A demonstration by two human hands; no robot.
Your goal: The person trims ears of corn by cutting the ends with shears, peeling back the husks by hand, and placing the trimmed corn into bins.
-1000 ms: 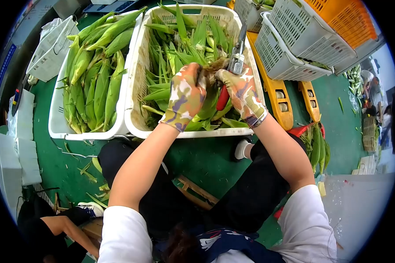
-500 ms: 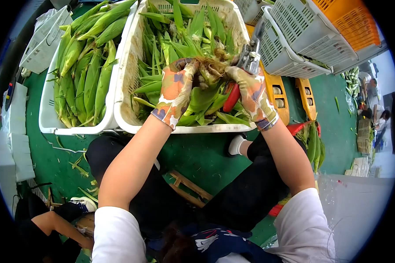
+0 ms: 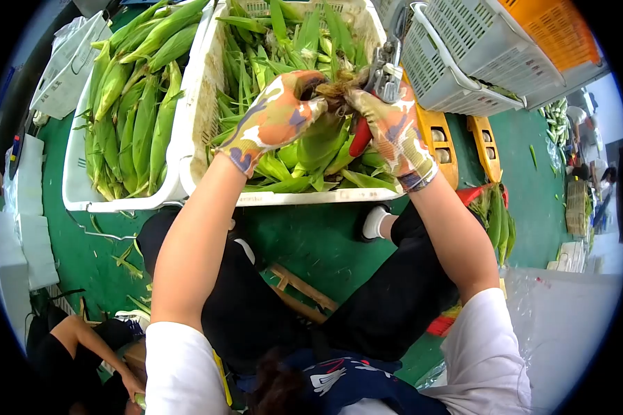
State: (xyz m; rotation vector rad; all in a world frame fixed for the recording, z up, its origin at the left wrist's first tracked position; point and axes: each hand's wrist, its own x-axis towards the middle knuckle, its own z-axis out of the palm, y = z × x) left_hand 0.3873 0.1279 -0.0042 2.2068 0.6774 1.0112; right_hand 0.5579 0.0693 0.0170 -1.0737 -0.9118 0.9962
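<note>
Over a white crate (image 3: pixel 194 149) of loose green husks and leaves, both my gloved hands meet at a tuft of brown corn silk (image 3: pixel 337 91). My left hand (image 3: pixel 278 116) pinches the silk from the left, its fingertips close to my right hand. In my right hand (image 3: pixel 389 123) are metal pruning shears (image 3: pixel 386 72) with a red handle (image 3: pixel 360 137), and its thumb and finger also touch the silk. The green ear (image 3: pixel 320 146) below the silk is partly hidden by leaves.
A second white crate (image 3: pixel 71 187) at the left holds ears in husk (image 3: pixel 143 138). Stacked crates (image 3: pixel 457 55) stand at the upper right beside yellow forks (image 3: pixel 437 142). Another person's arm (image 3: pixel 104 351) shows at the lower left.
My left hand has rotated, its fingers now pointing more to the right, with the wrist lower left. The silk and both hands have risen slightly in view since half a second ago.
</note>
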